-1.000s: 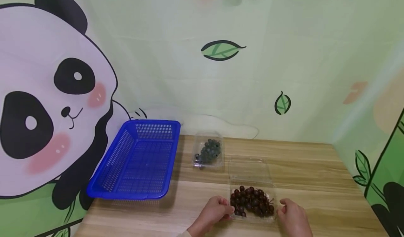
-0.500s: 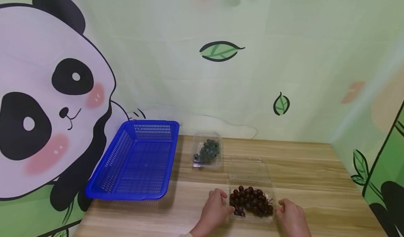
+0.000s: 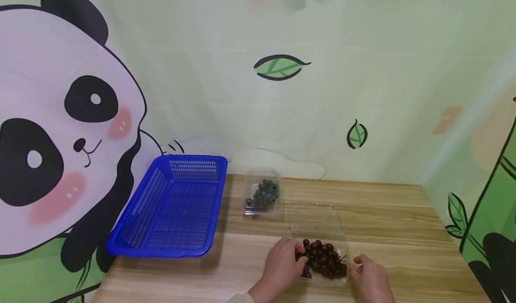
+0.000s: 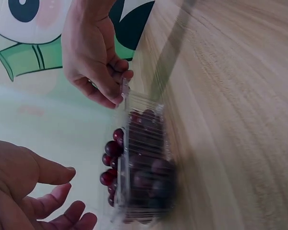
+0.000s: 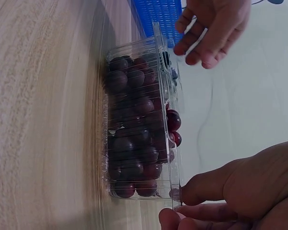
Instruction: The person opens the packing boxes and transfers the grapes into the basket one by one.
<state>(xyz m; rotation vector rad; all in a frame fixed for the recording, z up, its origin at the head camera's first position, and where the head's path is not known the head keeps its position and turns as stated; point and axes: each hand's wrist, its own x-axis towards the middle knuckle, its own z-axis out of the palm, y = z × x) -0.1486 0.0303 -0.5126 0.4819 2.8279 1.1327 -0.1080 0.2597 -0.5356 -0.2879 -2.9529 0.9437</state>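
A bunch of dark red grapes point(image 3: 324, 258) lies in a clear plastic clamshell box point(image 5: 134, 115) at the table's front. Its transparent lid point(image 3: 316, 218) is folded back, away from me. Over the box's left end hovers my left hand point(image 3: 283, 263), its thumb and fingers parted and bent slightly above the grapes. In the left wrist view the fingers point(image 4: 57, 177) hold nothing. At the opposite end, my right hand point(image 3: 371, 279) pinches the box's rim between thumb and fingers, as the right wrist view shows.
A blue plastic basket point(image 3: 219, 191) with slotted walls stands on the left. Behind the box, a second clear box point(image 3: 249, 191) holds dark bluish-green grapes point(image 3: 265, 195). The wooden table point(image 3: 387, 213) ends at a cloth backdrop point(image 3: 209, 70) with a printed panda.
My left hand has let go of the box's left edge, lifted, and moved right over the grapes. The right hand stays at the rim. The head view has shifted slightly.
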